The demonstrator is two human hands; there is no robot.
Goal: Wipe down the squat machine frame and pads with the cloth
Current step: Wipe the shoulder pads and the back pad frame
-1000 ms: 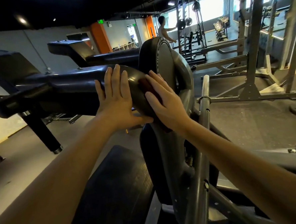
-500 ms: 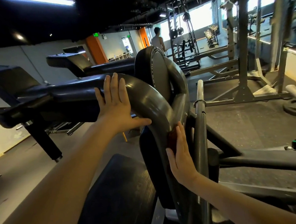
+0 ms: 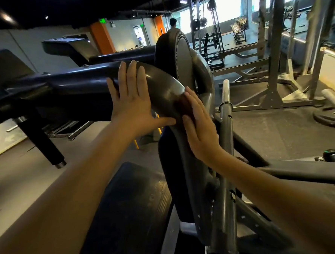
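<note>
The squat machine's curved grey frame tube (image 3: 161, 88) arcs from centre left down to the middle. My left hand (image 3: 131, 103) lies flat and open against the tube's left side, fingers up. My right hand (image 3: 199, 125) presses a dark red cloth (image 3: 184, 104) onto the tube's right side; only a small patch of cloth shows past the fingers. A black back pad (image 3: 163, 54) stands upright behind the tube. The black ribbed foot plate (image 3: 128, 207) lies below my arms.
A grey upright post (image 3: 225, 107) with a collar stands just right of my right hand. Black machine arms (image 3: 62, 82) stretch left. A squat rack (image 3: 272, 65) and weight plate (image 3: 330, 116) are at right. A person (image 3: 173, 26) stands far back.
My right hand with the cloth has slid back up the curved tube from lower on the frame. My left hand has stayed pressed on the tube.
</note>
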